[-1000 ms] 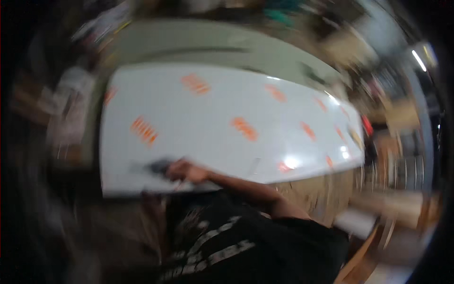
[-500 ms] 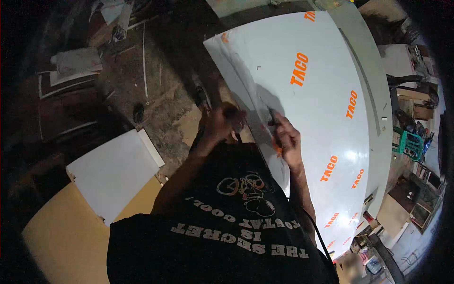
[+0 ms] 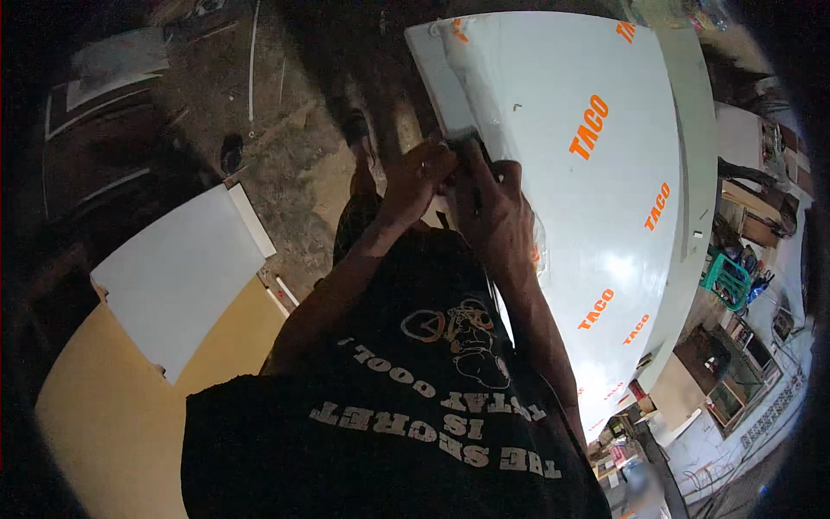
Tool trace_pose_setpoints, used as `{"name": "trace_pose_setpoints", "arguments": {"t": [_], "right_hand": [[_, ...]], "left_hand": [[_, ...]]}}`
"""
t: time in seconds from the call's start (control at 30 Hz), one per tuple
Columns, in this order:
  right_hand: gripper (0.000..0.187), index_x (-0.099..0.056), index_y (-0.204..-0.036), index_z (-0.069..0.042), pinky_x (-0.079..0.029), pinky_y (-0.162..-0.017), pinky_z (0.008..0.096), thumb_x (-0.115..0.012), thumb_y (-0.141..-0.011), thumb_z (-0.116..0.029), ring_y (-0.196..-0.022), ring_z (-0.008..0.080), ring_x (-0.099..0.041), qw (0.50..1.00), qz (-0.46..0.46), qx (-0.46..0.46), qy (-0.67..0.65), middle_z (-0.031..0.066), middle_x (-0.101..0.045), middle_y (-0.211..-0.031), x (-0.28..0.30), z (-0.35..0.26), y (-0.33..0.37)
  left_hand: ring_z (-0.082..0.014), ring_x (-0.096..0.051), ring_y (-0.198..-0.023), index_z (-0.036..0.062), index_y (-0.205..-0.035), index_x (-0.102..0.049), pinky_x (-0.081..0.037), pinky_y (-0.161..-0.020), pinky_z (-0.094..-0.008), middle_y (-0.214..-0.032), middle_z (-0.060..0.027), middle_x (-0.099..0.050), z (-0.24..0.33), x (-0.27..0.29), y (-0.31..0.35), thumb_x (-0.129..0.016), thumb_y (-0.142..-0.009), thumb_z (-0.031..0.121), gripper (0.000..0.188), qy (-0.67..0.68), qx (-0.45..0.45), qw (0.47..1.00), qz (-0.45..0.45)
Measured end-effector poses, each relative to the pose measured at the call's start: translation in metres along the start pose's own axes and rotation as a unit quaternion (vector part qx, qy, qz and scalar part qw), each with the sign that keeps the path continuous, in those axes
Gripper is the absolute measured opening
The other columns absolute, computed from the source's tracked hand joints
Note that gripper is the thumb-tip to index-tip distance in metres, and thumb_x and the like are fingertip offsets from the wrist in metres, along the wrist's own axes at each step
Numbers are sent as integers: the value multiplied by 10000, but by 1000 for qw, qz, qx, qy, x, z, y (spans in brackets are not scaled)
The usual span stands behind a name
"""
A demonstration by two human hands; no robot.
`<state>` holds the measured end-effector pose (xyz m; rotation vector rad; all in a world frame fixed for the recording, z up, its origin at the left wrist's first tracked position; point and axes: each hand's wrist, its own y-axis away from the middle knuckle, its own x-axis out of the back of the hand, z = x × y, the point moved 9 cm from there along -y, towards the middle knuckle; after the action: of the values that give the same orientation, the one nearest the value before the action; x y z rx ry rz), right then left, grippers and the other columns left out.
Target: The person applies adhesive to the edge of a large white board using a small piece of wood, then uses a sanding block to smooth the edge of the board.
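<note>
1. Head view: a large white panel (image 3: 553, 173) with orange lettering is seen spread across the upper right, lying on a paler surface (image 3: 696, 130) that shows along its far edge.
2. Both hands are brought together at the near edge of the panel. The left hand (image 3: 419, 177) is curled closed, its fingers bent around something small at the panel's edge.
3. The right hand (image 3: 493, 208) is laid over the panel's edge just beside the left hand, fingers bent and touching it; a small dark object (image 3: 471, 143) appears to be gripped between the two hands, though it is too dim to be told apart.
4. A clear film (image 3: 467, 69) is seen wrinkled along the panel's near corner.
5. Below the hands, a black printed shirt (image 3: 415, 415) fills the lower middle.
6. On the floor at the left, a smaller white board (image 3: 173, 277) is laid over a tan board (image 3: 112, 424). A green crate (image 3: 726, 281) is seen at the far right.
</note>
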<state>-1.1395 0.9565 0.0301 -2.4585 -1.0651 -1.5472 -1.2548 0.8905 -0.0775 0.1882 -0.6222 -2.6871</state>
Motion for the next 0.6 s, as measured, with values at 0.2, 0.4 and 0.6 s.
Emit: {"name": "trace_pose_setpoints", "arguments": {"t": [0.2,0.4,0.6], "right_hand": [[539,-523,-1506,-170,-605,-688,507,-661,-990,-244,-867,409,-720,996,46,60,39,223,-597,-1058,7,-25,-12],[567,-508,-1520,-179,-596,-687,510,-672,-985,-268,-836,408,-708,998,20,12,53,227,-589,-1057,2,-20,-16],[551,-507,-1521,-185,-596,-685,510,-653,-997,-269,-811,403,-700,998,31,35,52,223,-582,-1041,0,-16,-13]], "left_hand": [[-180,-691,-885,10,-1196,-678,-555,-768,-343,-966,-98,-692,36,9,-5,-606,-1040,408,433,69,28,993,87],[-212,-720,-928,1,-1178,-668,-579,-812,-364,-992,-122,-712,20,9,-19,-659,-1000,418,454,-24,-56,993,98],[-192,-697,-958,-3,-1141,-665,-572,-853,-365,-1002,-130,-722,28,4,-11,-676,-1005,399,425,-35,-154,982,103]]}}
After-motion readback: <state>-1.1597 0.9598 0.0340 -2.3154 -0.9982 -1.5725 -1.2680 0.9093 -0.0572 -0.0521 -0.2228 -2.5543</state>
